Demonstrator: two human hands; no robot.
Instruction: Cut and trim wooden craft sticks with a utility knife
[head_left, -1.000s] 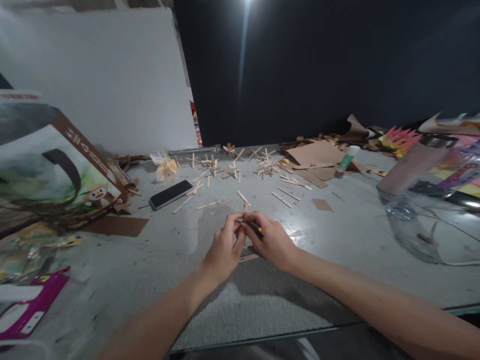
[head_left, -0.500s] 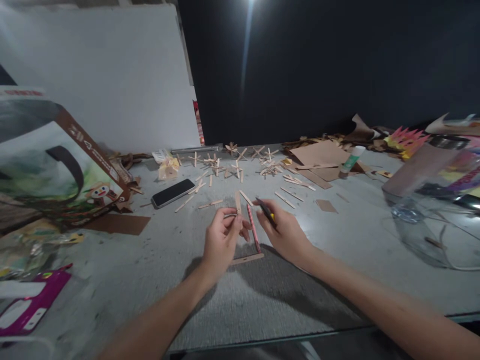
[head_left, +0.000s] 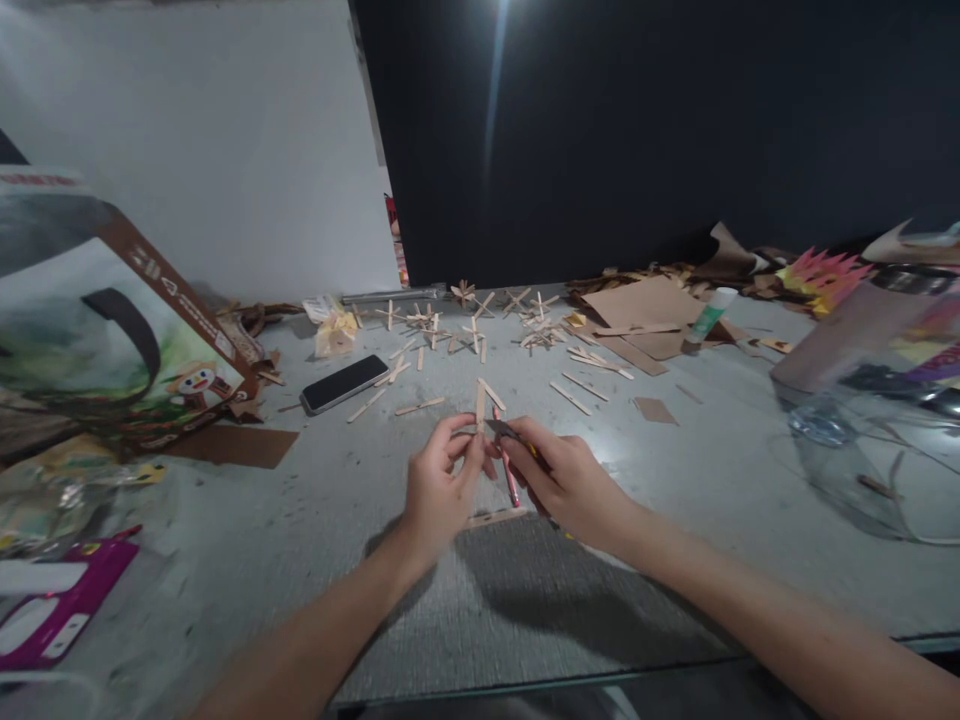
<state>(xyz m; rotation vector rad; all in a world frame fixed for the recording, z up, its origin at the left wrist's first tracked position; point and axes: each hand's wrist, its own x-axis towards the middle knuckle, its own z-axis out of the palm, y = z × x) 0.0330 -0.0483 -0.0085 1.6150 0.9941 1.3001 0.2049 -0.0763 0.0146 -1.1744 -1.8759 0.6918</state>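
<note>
My left hand (head_left: 442,485) pinches a wooden craft stick (head_left: 481,400) that points up and away. Closed around a dark utility knife (head_left: 501,428) with yellow parts, my right hand (head_left: 574,480) holds its tip at the stick, just above the left fingertips; whether the tip touches the wood I cannot tell. A red patterned pencil (head_left: 512,485) lies on the table between the hands, partly hidden by the right fingers. Near its lower end rests another craft stick (head_left: 496,518). One more loose stick (head_left: 492,393) lies just beyond the held one.
Several crossed-stick pieces (head_left: 474,335) and loose sticks lie farther back. A phone (head_left: 343,384) is to the left, near a printed bag (head_left: 150,330). Cardboard sheets (head_left: 637,305), a glue stick (head_left: 711,315) and a tumbler (head_left: 840,335) stand or lie to the right.
My right hand has moved left and turned, bringing the knife tip from beside the held stick up to it. The left hand keeps its pinch on the stick.
</note>
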